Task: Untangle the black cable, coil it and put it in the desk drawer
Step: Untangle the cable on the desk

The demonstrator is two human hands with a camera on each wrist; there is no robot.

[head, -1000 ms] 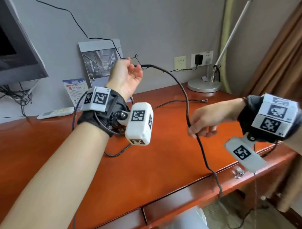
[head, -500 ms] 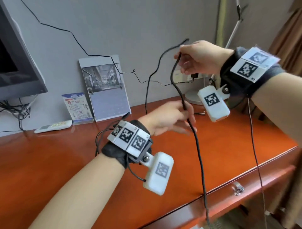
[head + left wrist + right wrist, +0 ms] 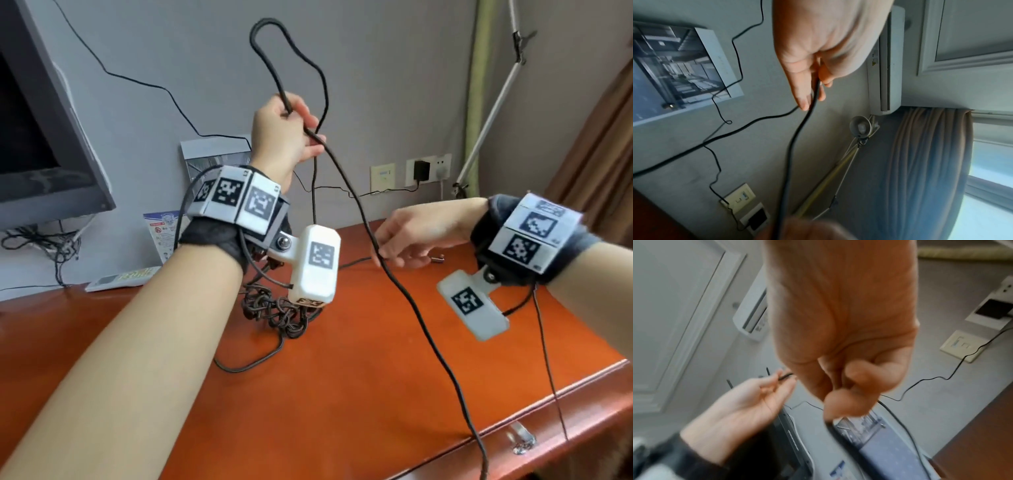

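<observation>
The black cable (image 3: 421, 325) stands in a tall loop above my raised left hand (image 3: 305, 126), which grips it between thumb and fingers. From there it slopes down to my right hand (image 3: 383, 253), which pinches it above the desk (image 3: 342, 394), then drops over the front edge. A tangled knot of cable (image 3: 274, 310) lies on the desk below my left wrist. The left wrist view shows the cable (image 3: 812, 104) leaving my left hand's fingers (image 3: 803, 97). The right wrist view shows the cable (image 3: 830, 423) under my right hand's curled fingers (image 3: 840, 399). The drawer (image 3: 582, 418) is shut.
A monitor (image 3: 34, 137) stands at the left, with a white remote (image 3: 120, 277) and a leaflet (image 3: 161, 233) near it. A framed picture (image 3: 212, 154) leans on the wall. Wall sockets with a black charger (image 3: 421, 171), a lamp arm (image 3: 489, 113) and a curtain (image 3: 599, 137) are at the right.
My left hand has risen from low over the desk to high, holding a loop. My right hand has dropped from up high to just above the desk along the cable.
</observation>
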